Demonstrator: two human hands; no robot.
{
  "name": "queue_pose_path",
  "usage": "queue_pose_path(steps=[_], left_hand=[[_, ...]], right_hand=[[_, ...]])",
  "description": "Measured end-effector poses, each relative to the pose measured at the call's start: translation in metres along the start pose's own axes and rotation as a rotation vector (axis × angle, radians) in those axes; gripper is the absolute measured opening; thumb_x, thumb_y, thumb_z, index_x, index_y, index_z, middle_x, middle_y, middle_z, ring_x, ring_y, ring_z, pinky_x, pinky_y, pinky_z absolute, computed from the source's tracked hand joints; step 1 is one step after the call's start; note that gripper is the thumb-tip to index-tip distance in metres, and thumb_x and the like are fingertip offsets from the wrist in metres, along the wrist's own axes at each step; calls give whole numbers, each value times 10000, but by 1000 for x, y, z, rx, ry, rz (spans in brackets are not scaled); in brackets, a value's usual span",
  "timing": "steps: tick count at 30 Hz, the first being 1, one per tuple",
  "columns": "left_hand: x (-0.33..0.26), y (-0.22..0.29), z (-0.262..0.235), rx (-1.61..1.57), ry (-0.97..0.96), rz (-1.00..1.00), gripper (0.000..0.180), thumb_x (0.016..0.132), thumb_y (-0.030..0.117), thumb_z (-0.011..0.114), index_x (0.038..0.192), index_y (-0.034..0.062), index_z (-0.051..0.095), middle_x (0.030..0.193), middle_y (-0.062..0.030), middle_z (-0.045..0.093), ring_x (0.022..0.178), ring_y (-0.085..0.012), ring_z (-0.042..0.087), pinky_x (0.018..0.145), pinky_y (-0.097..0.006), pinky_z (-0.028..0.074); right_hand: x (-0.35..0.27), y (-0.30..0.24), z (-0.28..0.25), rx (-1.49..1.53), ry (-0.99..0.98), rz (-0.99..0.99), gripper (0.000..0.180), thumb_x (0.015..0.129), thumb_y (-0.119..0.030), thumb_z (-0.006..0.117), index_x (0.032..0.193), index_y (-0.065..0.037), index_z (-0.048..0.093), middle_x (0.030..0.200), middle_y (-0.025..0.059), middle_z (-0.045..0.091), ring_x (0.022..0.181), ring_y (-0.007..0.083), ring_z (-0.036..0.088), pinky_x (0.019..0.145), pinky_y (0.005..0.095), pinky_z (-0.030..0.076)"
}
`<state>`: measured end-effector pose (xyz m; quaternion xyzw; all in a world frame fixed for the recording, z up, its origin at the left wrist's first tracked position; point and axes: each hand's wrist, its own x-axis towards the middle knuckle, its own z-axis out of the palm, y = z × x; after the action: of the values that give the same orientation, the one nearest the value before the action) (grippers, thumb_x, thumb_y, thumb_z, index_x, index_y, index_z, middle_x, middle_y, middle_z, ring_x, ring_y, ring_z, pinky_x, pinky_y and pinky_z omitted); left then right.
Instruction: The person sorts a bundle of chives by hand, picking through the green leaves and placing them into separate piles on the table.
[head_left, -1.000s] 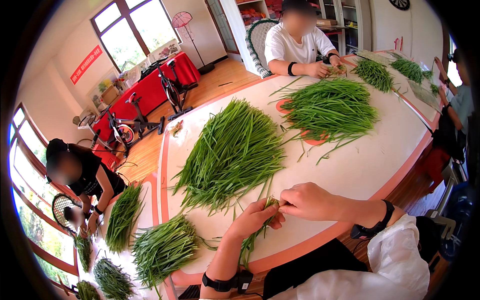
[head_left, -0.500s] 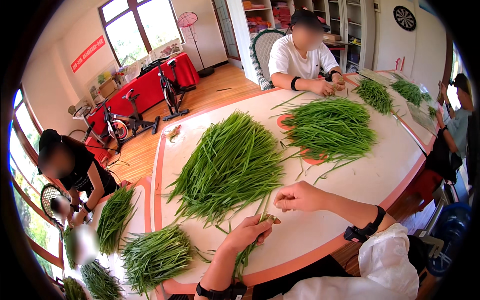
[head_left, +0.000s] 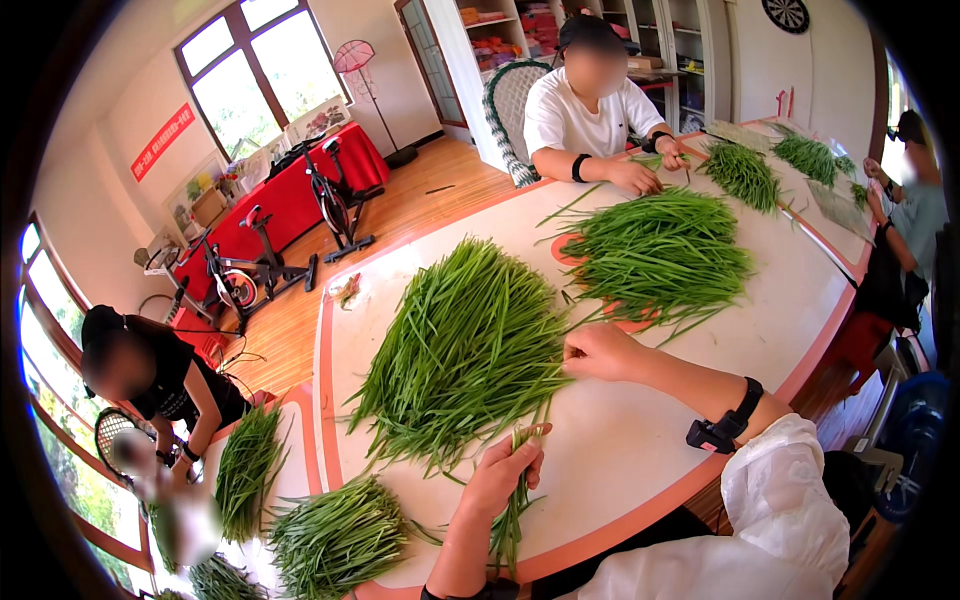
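1. Our left hand point(head_left: 505, 475) is closed in a fist round a slim bunch point(head_left: 509, 530), inside the table's point(head_left: 640, 435) near edge. The pale end pokes above thumb and forefinger; the green blades hang limp below, toward the pink border point(head_left: 590, 535).
2. We judge that a slack grip could let these slick, thin blades slide out or fan apart, while too hard a squeeze could bruise them.
3. Our right hand point(head_left: 605, 352) hangs at the big heap's point(head_left: 465, 345) right side, fingers curled inward; we cannot tell whether its tips touch or pinch any blade.
4. The big heap lies toward the table's left edge: a loose, domed mound of flat, glossy, ribbon-like blades. Because they cross and tangle, a hasty pull could drag several along or spill the fringe.
5. The small heap point(head_left: 340, 540), by the near left corner, is neater and brush-shaped. Our left forearm is close enough that a careless sweep might knock it askew.
6. Toward the far edge, the far heap point(head_left: 660, 250) spreads shaggily before a person point(head_left: 595, 115) in white; stray blades there could mix with ours if swept.
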<state>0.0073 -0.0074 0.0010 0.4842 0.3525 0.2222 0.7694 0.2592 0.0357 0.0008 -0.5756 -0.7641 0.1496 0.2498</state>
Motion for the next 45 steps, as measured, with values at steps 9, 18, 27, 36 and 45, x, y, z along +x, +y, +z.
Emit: queue_pose_path(steps=[9, 18, 27, 36, 45], left_hand=[[2, -6, -2, -75, 0, 174, 257, 941, 210, 444, 974, -26, 541, 825, -78, 584, 761, -173, 576, 700, -291, 460], [-2, 1, 13, 19, -23, 81, 222, 929, 152, 449, 1010, -39, 529, 939, -148, 605, 863, -234, 611, 812, -326, 472], [0, -3, 8, 117, -74, -11, 231, 927, 192, 480, 946, -22, 566, 701, -6, 495, 609, -103, 490, 599, -243, 416], [1, -2, 4, 135, 30, 38, 257, 917, 202, 489, 947, -49, 541, 662, -18, 491, 589, -128, 493, 588, -266, 421], [2, -2, 6, 145, 4, 67, 283, 920, 195, 485, 1019, -66, 533, 686, -22, 503, 621, -137, 510, 628, -270, 433]], right_hand=[[-41, -36, -40, 172, -261, 181, 169, 815, -214, 562, 827, -47, 585, 690, 71, 648, 642, 193, 638, 576, 307, 477], [-72, -84, -13, 343, -279, -253, 156, 808, -168, 553, 924, -66, 581, 696, 83, 624, 624, 258, 602, 603, 356, 480], [-48, -74, -13, 669, -446, 9, 231, 795, -127, 549, 1009, -47, 575, 689, 50, 633, 618, 140, 586, 570, 265, 441], [-8, 9, -8, 422, -3, 143, 189, 754, -112, 565, 916, -39, 630, 683, 64, 627, 648, 156, 608, 596, 287, 465], [10, 34, 21, -9, 60, -39, 116, 739, -158, 565, 766, -55, 611, 710, 103, 613, 693, 289, 598, 629, 416, 462]])
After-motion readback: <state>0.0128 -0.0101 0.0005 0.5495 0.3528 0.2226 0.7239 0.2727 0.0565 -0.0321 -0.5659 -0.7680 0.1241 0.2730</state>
